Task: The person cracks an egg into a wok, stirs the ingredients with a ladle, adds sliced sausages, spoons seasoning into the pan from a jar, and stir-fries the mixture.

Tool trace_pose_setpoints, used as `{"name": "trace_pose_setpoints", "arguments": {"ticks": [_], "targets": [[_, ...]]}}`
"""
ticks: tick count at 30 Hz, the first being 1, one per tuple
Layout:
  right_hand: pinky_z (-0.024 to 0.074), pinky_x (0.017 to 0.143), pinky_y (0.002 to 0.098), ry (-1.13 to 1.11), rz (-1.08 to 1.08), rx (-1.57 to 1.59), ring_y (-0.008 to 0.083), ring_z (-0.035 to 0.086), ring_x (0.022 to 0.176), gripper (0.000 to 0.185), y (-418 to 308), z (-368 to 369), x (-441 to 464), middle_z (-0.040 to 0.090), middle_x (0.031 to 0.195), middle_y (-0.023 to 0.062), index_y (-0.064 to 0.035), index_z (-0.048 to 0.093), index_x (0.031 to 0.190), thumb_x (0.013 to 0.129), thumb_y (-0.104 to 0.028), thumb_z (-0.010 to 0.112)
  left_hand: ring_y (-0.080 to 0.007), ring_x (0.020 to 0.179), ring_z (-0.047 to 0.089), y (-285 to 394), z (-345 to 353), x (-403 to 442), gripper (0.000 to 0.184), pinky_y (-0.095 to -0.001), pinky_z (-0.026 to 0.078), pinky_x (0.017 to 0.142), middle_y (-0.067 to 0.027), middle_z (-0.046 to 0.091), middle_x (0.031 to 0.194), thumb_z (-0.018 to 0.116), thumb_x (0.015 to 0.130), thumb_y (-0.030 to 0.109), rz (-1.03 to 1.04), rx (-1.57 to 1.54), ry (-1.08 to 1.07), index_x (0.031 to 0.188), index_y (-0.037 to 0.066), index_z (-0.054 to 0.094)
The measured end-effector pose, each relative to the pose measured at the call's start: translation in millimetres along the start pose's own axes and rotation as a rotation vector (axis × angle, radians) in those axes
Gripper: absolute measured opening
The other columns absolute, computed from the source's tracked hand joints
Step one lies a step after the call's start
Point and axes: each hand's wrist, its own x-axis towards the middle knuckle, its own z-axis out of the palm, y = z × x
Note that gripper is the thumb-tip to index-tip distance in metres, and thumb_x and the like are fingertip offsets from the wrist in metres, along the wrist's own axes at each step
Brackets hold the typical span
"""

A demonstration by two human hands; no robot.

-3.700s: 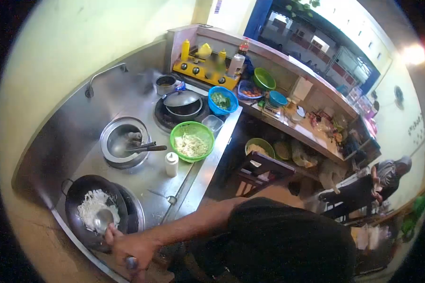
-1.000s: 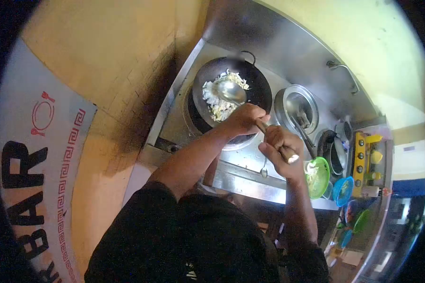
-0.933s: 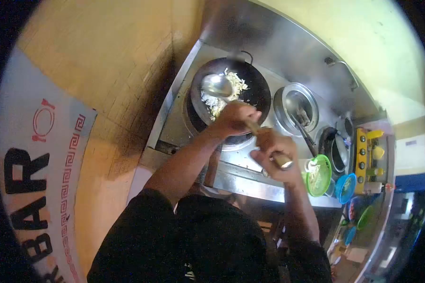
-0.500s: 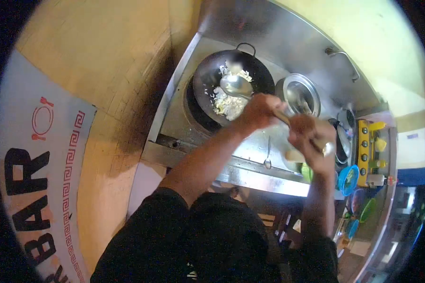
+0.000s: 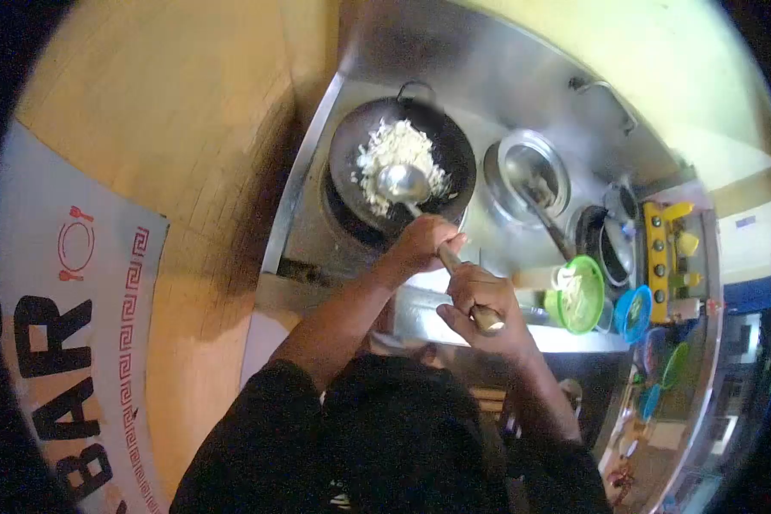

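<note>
A long-handled ladle [image 5: 403, 182] rests its metal bowl on white, chopped-looking food [image 5: 400, 144] heaped in a dark wok [image 5: 344, 158]. My left hand [image 5: 428, 241] is wrapped around the handle just beyond the wok's near rim. Farther up, near the handle's end, my right hand [image 5: 487, 301] also grips it. The wok tilts slightly on the burner, and its loop handle is at the far side. I cannot make out exactly what the food is.
Right of the wok stands a metal pot [image 5: 497, 184] with a utensil leaning in it. A green bowl [image 5: 584, 300] and a blue bowl [image 5: 634, 313] are near the counter's front right. Dark pans [image 5: 617, 248] and a yellow rack [image 5: 656, 257] lie beyond. A steel backsplash [image 5: 480, 64] rises behind.
Both hands have moved down and left in view with the ladle, coming nearer my body. The food is now more gathered into one heap, and the view has shifted somewhat.
</note>
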Motion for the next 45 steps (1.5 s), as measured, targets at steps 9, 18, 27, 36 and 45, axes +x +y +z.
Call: {"name": "trace_pose_setpoints", "arguments": {"ticks": [9, 18, 27, 36, 45], "targets": [[0.0418, 0.064, 0.0357, 0.025, -0.115, -0.002, 0.0199, 0.050, 0.060, 0.026, 12, 0, 51, 0.050, 0.062, 0.0065, -0.0037, 0.045, 0.061, 0.070, 0.006, 0.067, -0.0343, 0.047, 0.047, -26, -42, 26, 0.039, -0.0434, 0.036, 0.048, -0.0165, 0.044, 0.052, 0.057, 0.084, 0.025, -0.047, 0.097, 0.085, 0.055, 0.003, 0.046], [0.0441, 0.068, 0.0346, 0.067, -0.053, 0.028, 0.0179, 0.051, 0.060, 0.025, 29, -3, 30, 0.051, 0.062, 0.0065, -0.0038, 0.046, 0.061, 0.069, 0.009, 0.066, -0.0356, 0.049, 0.048, -22, -10, 18, 0.038, -0.0450, 0.035, 0.050, -0.0178, 0.044, 0.052, 0.057, 0.084, 0.027, -0.091, -0.034, -0.008, 0.057, 0.002, 0.047], [0.0457, 0.077, 0.0380, 0.076, -0.005, -0.122, 0.0188, 0.054, 0.062, 0.026, 11, -16, 18, 0.052, 0.062, 0.0057, -0.0057, 0.045, 0.059, 0.068, 0.007, 0.067, -0.0365, 0.054, 0.051, -17, 21, 38, 0.033, -0.0451, 0.038, 0.052, -0.0183, 0.047, 0.056, 0.058, 0.082, 0.021, 0.052, -0.110, 0.015, 0.057, 0.002, 0.048], [0.0403, 0.061, 0.0343, 0.064, -0.020, 0.050, 0.0191, 0.049, 0.060, 0.027, -5, -9, 18, 0.050, 0.062, 0.0059, -0.0048, 0.044, 0.061, 0.069, 0.007, 0.067, -0.0353, 0.048, 0.045, 1, -3, 10, 0.038, -0.0443, 0.035, 0.049, -0.0179, 0.044, 0.052, 0.058, 0.083, 0.024, -0.049, -0.096, 0.033, 0.053, 0.003, 0.045], [0.0441, 0.069, 0.0372, -0.069, 0.022, 0.003, 0.0243, 0.052, 0.062, 0.030, 10, 26, 12, 0.052, 0.064, 0.0076, -0.0034, 0.041, 0.061, 0.069, 0.004, 0.069, -0.0348, 0.049, 0.046, -6, -29, -13, 0.040, -0.0469, 0.036, 0.053, -0.0163, 0.044, 0.052, 0.058, 0.083, 0.026, -0.072, 0.035, -0.001, 0.054, 0.003, 0.045]]}}
